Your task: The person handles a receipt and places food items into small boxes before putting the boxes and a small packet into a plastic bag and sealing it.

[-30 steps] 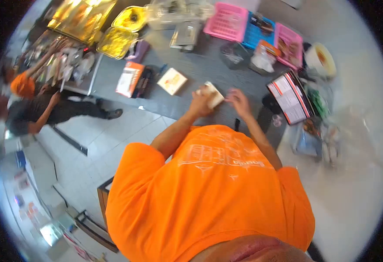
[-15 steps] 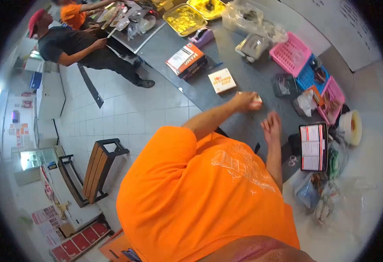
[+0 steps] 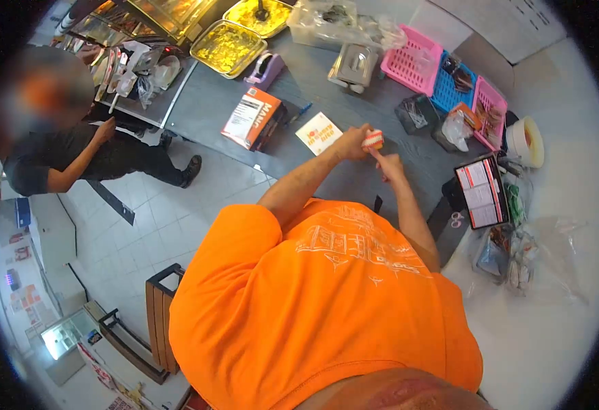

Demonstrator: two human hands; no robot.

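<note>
Head view, left edge first: a co-worker in dark clothes [image 3: 152, 154] stands on the tiled floor [image 3: 135, 219], the head blurred, one arm held out toward a side surface crowded with utensils and plastic [image 3: 146, 72]. Next come two glass trays of yellow food [image 3: 228, 51], touching or nearly so, the farther one with a black ladle [image 3: 262, 12] in it. A purple tape dispenser [image 3: 265, 70] sits just beside the nearer tray, and below it an orange-and-white box [image 3: 252, 117]. A cream box with orange print [image 3: 320, 132] lies flat on the grey table [image 3: 381, 102], close to the left wrist.

The left hand [image 3: 353, 142] pinches a small red-and-white item [image 3: 373, 139] in its grip, up above the table's near part. Beyond stands a lidded metal container [image 3: 354, 65]. The right hand [image 3: 390, 166] is just beside the left, index finger extended to the item's near edge; whether its grip closes on anything, I cannot tell.

Farther right run a pink basket [image 3: 411, 61], a blue basket [image 3: 450, 96] and a second pink basket [image 3: 485, 126], side by side, with a dark container [image 3: 415, 113] in front. Pink-handled scissors [image 3: 456, 219] lie near a tilted black box with printed white panels [image 3: 480, 193]; a tape roll [image 3: 534, 140] ends the row.
</note>
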